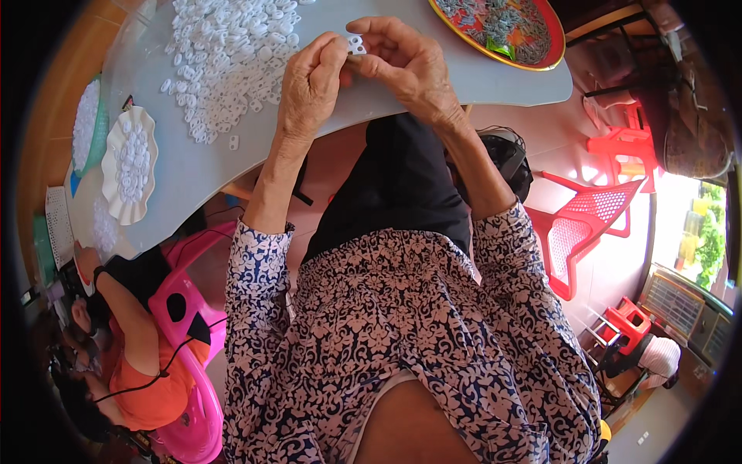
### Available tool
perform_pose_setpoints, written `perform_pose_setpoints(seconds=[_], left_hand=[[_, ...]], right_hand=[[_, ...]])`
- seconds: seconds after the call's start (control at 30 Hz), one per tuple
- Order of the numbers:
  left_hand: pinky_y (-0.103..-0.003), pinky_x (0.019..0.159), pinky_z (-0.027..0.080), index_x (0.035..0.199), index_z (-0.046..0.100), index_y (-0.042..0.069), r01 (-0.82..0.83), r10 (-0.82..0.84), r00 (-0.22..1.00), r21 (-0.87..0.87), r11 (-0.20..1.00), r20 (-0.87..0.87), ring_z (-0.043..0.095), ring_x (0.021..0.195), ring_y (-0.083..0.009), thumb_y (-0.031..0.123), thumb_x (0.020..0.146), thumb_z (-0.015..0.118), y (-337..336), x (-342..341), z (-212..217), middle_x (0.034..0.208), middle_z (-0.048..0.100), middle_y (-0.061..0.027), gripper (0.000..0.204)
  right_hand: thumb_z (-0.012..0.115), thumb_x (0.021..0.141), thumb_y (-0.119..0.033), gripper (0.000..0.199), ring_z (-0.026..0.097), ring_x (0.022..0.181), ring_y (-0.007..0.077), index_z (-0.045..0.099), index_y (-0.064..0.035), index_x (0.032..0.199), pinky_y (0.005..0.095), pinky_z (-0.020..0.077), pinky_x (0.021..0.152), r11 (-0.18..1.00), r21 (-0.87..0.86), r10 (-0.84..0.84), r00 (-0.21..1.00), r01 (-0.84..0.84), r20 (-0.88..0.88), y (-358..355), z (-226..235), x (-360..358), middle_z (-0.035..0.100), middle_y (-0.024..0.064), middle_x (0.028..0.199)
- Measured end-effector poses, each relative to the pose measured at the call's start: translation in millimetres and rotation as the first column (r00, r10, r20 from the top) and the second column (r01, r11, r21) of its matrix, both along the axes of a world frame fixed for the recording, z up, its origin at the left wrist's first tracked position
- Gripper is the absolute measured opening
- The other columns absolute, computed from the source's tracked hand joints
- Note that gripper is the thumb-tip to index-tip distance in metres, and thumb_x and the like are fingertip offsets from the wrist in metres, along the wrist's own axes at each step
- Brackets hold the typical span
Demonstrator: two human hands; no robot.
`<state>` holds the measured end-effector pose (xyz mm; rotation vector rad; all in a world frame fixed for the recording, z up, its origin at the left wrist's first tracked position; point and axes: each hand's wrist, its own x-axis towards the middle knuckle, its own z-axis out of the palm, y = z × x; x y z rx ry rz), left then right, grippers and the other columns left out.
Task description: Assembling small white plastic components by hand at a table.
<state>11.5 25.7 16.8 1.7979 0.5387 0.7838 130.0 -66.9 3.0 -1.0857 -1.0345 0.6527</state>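
Observation:
Above the near edge of the grey table, both of my hands meet at a small white plastic piece with dark round holes (pixel 355 44). My left hand (pixel 311 83) is closed, its thumb and fingertips pressed at the piece's left side. From the other side my right hand (pixel 412 69) pinches it between thumb and curled fingers. The fingertips partly cover the piece. Just left of my hands lies a large heap of small white plastic pieces (pixel 232 46), spread thinner toward the table's edge. One loose white piece (pixel 234 142) sits apart near that edge.
A red-rimmed round tray (pixel 558 54) with many small grey pieces and a green packet (pixel 501 48) stands right. A scalloped cream dish (pixel 114 143) and a green basket (pixel 101 127) hold white pieces at left. A person in orange (pixel 158 390) sits on a pink chair (pixel 202 425); red chairs (pixel 568 232) stand right.

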Motion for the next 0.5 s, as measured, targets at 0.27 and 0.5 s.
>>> perform_pose_setpoints(seconds=[0.27, 0.5], left_hand=[[-0.029, 0.056, 0.038, 0.076, 0.050, 0.001, 0.065, -0.066, 0.997, -0.030, 0.997, -0.049, 0.042, 0.059, -0.0109, 0.029, 0.090, 0.044, 2.2, -2.8, 4.1, 0.060, 0.043, -0.0025, 0.032], [-0.028, 0.056, 0.036, 0.073, 0.046, 0.002, 0.075, -0.075, 0.997, 0.030, 0.997, -0.011, 0.038, 0.060, -0.0108, 0.028, 0.090, 0.043, 2.1, -3.0, -2.1, 0.060, 0.040, -0.0033, 0.032]], right_hand=[[0.068, 0.081, -0.009, 0.026, 0.061, 0.069, 0.0092, 0.056, -0.0002, 0.102, 0.0229, 0.0489, 0.063, 0.996, -0.015, -0.080, 0.982, 0.083, 0.169, 2.6, -6.0, -6.0, 0.058, 0.0020, 0.070], [0.069, 0.080, -0.013, 0.023, 0.055, 0.058, 0.0135, 0.055, -0.0016, 0.094, 0.0269, 0.0455, 0.056, 0.983, -0.033, -0.154, 0.918, 0.178, 0.366, -1.3, -0.9, -7.1, 0.055, 0.0048, 0.064]])
